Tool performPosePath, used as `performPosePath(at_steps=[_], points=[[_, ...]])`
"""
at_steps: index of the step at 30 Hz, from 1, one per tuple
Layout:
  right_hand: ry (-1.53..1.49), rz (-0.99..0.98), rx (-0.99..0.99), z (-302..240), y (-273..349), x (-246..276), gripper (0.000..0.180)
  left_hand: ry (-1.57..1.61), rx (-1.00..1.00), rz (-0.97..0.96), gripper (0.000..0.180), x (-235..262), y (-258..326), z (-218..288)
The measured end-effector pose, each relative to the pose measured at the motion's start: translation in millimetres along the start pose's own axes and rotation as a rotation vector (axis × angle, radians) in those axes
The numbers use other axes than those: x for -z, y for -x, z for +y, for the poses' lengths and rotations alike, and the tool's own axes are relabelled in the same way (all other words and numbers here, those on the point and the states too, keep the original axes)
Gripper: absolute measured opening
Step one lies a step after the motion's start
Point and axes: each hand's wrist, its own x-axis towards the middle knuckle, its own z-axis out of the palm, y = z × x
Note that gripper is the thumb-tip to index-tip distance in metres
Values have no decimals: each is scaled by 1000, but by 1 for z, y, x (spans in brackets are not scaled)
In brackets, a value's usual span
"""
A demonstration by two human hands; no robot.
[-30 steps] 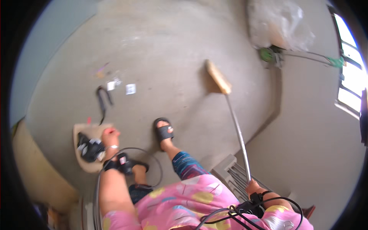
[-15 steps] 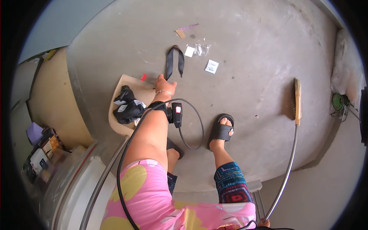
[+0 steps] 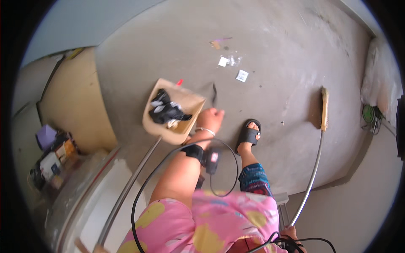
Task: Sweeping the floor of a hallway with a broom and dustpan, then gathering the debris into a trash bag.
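My left hand (image 3: 210, 120), a white bangle at its wrist, is closed beside the right edge of a beige long-handled dustpan (image 3: 152, 126). From its fingers a narrow black strap (image 3: 214, 90) sticks out, smeared by motion. Crumpled black plastic (image 3: 168, 113) with white bits lies in the dustpan. At the lower right my right hand (image 3: 290, 232) is wrapped round the metal handle of a broom (image 3: 325, 111), whose bristles face left. The dustpan's handle (image 3: 126, 189) runs to the lower left, where blurred skin-coloured shapes (image 3: 99, 248) show; I cannot tell whose they are.
On the floor lie a white packet (image 3: 242, 76), a white square (image 3: 223, 62), clear plastic wrap (image 3: 234, 60) and a tan scrap (image 3: 215, 44). A red scrap (image 3: 180, 82) is behind the dustpan. My sandalled foot (image 3: 249, 135) stands centrally. A black cable (image 3: 145, 185) loops over my left arm.
My left hand has closed on the black strap and lifted it from the floor, drawing it back toward me. The whole view has shifted, so the dustpan appears further right.
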Motion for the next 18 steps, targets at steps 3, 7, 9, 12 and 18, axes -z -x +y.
performPosePath(at_steps=[3,7,9,12,18], points=[[-100,-103,-125,-143,91,22,42,-194,-262,74,20,73,112,25],[-213,-418,-96,-107,100,72,30,-16,-783,273,4,165,237,49],[-129,-309,-129,-126,136,93,22,167,-630,152,9,193,301,36],[216,-210,281,-32,88,128,13,277,-239,111,16,247,402,30],[419,-131,317,49,50,171,45,169,-48,-26,25,385,548,23]])
